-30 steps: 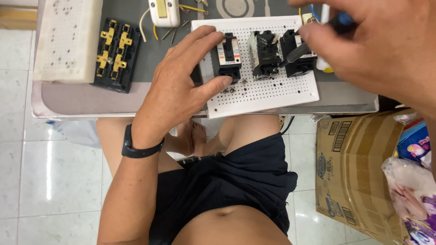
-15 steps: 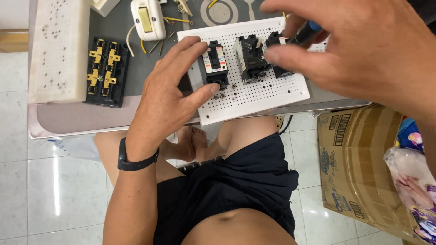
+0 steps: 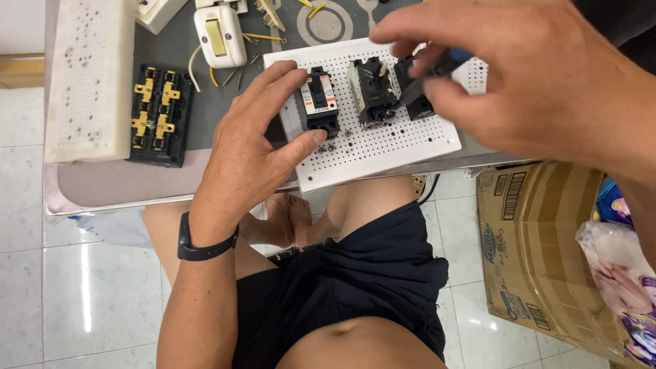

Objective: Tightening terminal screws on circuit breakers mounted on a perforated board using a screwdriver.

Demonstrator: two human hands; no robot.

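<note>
left hand (image 3: 249, 147) spread, steadying the white perforated plastic board (image 3: 383, 147) | right hand (image 3: 540, 75) pinching blue-handled screwdriver (image 3: 430, 75) over it | board overhangs grey table edge (image 3: 137, 198)

My right hand (image 3: 547, 82) covers the far right corner of the white perforated board (image 3: 389, 147) and most of the third black breaker (image 3: 415, 102), and the tool (image 3: 437, 68) in my grip shows only a short blue and black stretch, its tip too small to tell. My left hand (image 3: 249, 154) hides the left side of the breaker with the white label (image 3: 320, 102). The top edge cuts off the white switch boxes (image 3: 217, 31) and wire bits on the table (image 3: 116, 181); the right edge cuts the cardboard box (image 3: 540, 246).
</note>
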